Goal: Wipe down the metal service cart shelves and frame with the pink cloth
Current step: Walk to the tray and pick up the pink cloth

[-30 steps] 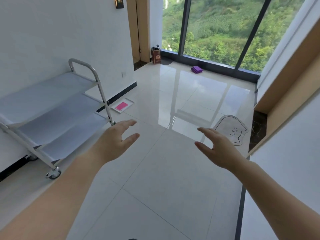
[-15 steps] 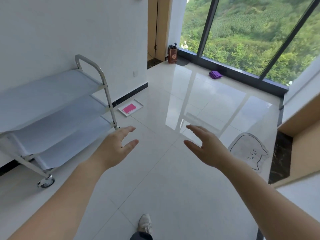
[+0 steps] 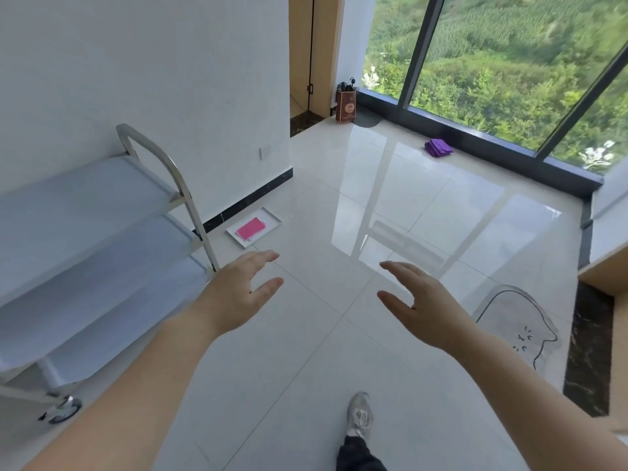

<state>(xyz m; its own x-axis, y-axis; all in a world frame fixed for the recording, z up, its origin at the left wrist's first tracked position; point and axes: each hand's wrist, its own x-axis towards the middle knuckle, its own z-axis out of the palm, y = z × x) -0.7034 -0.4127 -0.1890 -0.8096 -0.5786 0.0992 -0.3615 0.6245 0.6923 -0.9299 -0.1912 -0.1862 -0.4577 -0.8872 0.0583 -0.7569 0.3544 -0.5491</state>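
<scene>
A metal service cart [image 3: 102, 239] with three shelves and a curved handle stands against the white wall at the left. The folded pink cloth [image 3: 250, 228] lies in a white tray [image 3: 270, 217] on the floor just past the cart's end. My left hand [image 3: 238, 294] hovers in the air near the cart's right post, fingers spread and empty. My right hand [image 3: 421, 304] is held out beside it, fingers relaxed, holding nothing. Both hands are well short of the cloth.
Glossy white floor tiles stretch ahead to a large window. A purple cloth [image 3: 438, 147] lies by the window frame, a brown paper bag [image 3: 346, 105] stands in the corner, and a cat-shaped mat [image 3: 520, 328] lies at the right. My foot [image 3: 359, 416] shows below.
The view has moved forward and turned left, so the cart, tray and pink cloth sit closer. My hands stay raised and empty, and my foot has stepped into view.
</scene>
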